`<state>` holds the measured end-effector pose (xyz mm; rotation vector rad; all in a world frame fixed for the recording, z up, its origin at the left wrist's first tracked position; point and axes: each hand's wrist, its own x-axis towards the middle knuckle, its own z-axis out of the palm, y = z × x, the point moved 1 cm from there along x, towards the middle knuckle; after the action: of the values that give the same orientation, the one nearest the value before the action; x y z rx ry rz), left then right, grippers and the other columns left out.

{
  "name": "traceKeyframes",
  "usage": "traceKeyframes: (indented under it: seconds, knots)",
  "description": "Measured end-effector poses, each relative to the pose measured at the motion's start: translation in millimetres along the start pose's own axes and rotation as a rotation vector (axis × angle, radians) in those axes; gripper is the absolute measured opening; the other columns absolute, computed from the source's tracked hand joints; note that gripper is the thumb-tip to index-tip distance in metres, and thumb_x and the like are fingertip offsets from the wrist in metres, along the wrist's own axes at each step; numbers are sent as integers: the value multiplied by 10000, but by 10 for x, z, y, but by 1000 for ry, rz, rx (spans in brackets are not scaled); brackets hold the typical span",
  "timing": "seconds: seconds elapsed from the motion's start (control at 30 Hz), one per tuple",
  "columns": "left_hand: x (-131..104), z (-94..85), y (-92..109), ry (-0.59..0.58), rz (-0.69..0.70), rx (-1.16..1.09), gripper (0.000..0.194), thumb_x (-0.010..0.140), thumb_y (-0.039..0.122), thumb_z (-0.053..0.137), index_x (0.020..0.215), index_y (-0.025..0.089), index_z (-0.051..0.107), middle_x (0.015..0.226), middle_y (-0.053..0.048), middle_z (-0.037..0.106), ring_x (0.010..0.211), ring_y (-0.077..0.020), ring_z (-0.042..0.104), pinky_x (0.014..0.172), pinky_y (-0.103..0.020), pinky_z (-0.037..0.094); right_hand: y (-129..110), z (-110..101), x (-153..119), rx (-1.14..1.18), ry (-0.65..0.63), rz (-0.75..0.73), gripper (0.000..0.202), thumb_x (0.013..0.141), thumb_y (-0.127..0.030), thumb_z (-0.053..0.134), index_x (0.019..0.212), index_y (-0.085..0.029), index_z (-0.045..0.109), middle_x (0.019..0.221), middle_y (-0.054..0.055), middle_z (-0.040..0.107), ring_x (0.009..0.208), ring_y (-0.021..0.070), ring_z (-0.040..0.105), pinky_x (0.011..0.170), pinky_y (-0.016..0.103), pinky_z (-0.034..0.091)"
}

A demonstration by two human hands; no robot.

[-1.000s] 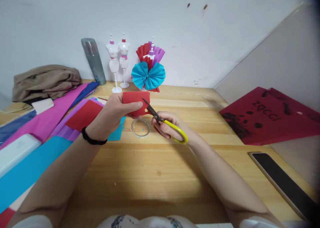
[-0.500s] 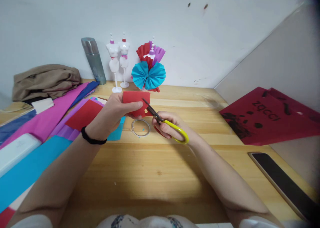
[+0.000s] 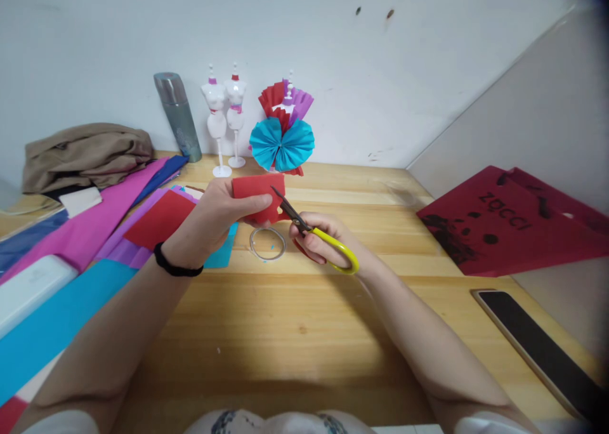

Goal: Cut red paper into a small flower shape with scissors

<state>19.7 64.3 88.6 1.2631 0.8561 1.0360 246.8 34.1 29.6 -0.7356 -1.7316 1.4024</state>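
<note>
My left hand (image 3: 219, 213) pinches a small piece of red paper (image 3: 250, 185), its thumb lying across the front. In my right hand (image 3: 320, 234) are scissors (image 3: 335, 245) with dark blades and yellow handles. The blades lie at the paper's right side, close to my left thumb tip, and a small notch shows in the paper beside them. Below the paper a thin wire ring (image 3: 268, 258) rests on the wooden table (image 3: 295, 332). Some fingers of both hands are hidden behind the paper and the handles.
Coloured paper sheets (image 3: 61, 301) and a brown cloth (image 3: 88, 151) lie at the left. Along the wall stand a flask (image 3: 178, 113), two white mannequins (image 3: 217, 126) and one dressed in folded paper (image 3: 282, 143). A red bag (image 3: 504, 224) and a phone (image 3: 533, 345) are at the right.
The view has shifted very slightly. Both hands, the red paper and the scissors keep nearly the same pose, with no clear change in the cut.
</note>
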Motion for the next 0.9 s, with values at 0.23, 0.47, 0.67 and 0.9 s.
traceKeyframes:
  seconds: [0.23, 0.47, 0.67, 0.9]
  knots:
    - [16, -17, -61, 16, -5, -10, 310, 606, 361, 1020, 722, 152, 821, 725, -60, 785, 652, -186, 694, 622, -302, 610, -8, 8, 7, 16, 2, -28, 564, 958, -757, 772, 957, -212, 627, 635, -103, 489, 399, 45, 337, 390, 215, 247]
    - [24, -22, -83, 15, -10, -19, 340, 606, 378, 1026, 748, 135, 835, 731, -67, 788, 664, -198, 706, 636, -313, 626, -27, 9, 6, 1, 3, -34, 556, 972, -753, 757, 973, -212, 630, 633, -105, 483, 404, 51, 341, 399, 211, 244]
    - [28, -29, -88, -9, -7, -25, 328, 625, 377, 1022, 730, 136, 826, 717, -72, 787, 648, -199, 702, 636, -320, 620, -23, 9, 4, 9, 4, -52, 546, 977, -736, 766, 967, -207, 634, 642, -104, 487, 398, 42, 339, 389, 207, 240]
    - [23, -20, -81, 0, -5, -33, 325, 601, 373, 1028, 708, 137, 831, 711, -72, 786, 635, -193, 696, 609, -311, 609, -22, 5, 2, 9, -2, -53, 537, 981, -728, 766, 981, -206, 638, 647, -103, 494, 402, 40, 342, 390, 211, 249]
